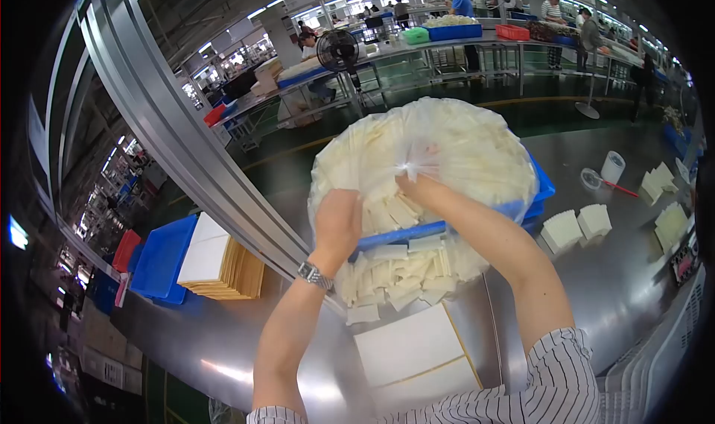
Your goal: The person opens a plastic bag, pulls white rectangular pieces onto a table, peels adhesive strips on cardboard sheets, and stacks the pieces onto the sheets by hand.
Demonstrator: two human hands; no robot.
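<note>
Across the centre of the frame, a clear plastic bag [477, 137] spreads over a large heap of pale flat pieces [387, 214], its long axis running roughly left to right. Creases in the plastic converge near the middle, by the right hand [417, 188]. That hand is nearly closed, fingertips at the gathered plastic; whether they pinch it, I cannot tell. The left hand [339, 217] is curled narrow at the bag's left front part; its exact grip is hidden.

Beneath the bag, a blue tray [546, 182] shows its front rim, slanting up toward the right. More pale pieces lie in front of that rim at mixed angles, partly under plastic, on the metal table [298, 349]. Nearer, a white board [410, 346] lies flat, slightly turned.

At left, a second blue tray [158, 258] sits beside a stack of boards [216, 264]. At right, a white cup [613, 168] stands upright near a red stick [621, 189] and small stacks of pale pieces [562, 231].
</note>
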